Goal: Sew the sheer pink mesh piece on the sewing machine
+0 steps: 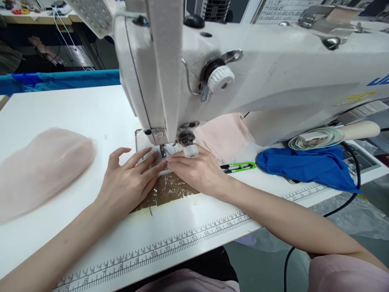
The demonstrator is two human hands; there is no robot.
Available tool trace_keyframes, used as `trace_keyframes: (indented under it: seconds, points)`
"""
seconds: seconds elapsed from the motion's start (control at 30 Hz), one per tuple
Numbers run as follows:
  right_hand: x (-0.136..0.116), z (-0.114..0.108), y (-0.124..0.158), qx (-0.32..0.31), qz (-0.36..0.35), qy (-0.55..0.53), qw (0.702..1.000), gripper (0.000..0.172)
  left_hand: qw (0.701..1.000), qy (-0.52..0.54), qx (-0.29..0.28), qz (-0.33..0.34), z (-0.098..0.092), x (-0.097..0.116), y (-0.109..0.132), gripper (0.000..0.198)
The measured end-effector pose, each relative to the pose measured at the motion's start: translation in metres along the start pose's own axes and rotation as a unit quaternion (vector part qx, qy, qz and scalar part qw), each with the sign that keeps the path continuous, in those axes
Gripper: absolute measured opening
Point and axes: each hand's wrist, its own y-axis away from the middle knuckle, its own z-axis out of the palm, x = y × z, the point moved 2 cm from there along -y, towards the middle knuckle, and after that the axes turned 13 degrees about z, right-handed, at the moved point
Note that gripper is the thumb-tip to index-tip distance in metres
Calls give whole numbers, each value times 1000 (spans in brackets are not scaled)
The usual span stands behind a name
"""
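Note:
Beneath the sewing machine head (pixel 139 77), both of my hands meet at the presser foot (pixel 163 151). My left hand (pixel 129 178) lies on the machine bed with its fingers spread, the tips just left of the foot. On the other side, my right hand (pixel 199 168) has its fingers pressed together at a small piece of pale fabric (pixel 166 172), mostly hidden by the fingers. A brown taped patch (pixel 170 190) covers the bed in front of the foot. Green-handled thread snips (pixel 241 167) rest just right of my right hand.
Pale pink sheer fabric (pixel 45 166) lies on the white table at left, and more pink fabric (pixel 226 136) sits under the machine arm. Blue cloth (pixel 304 164) and a coil of pale tape (pixel 316 138) are at right. A printed ruler (pixel 182 243) follows the front edge.

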Motion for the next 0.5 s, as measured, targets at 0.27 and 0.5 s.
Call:
trace_keyframes:
  seconds: [0.27, 0.5]
  points:
    - [0, 0, 2, -13, -3, -39, 999, 22, 1000, 14, 14, 7, -5, 5, 6, 35]
    - [-1, -1, 0, 1, -9, -6, 1000, 26, 999, 1, 21, 25, -4, 2, 6, 32]
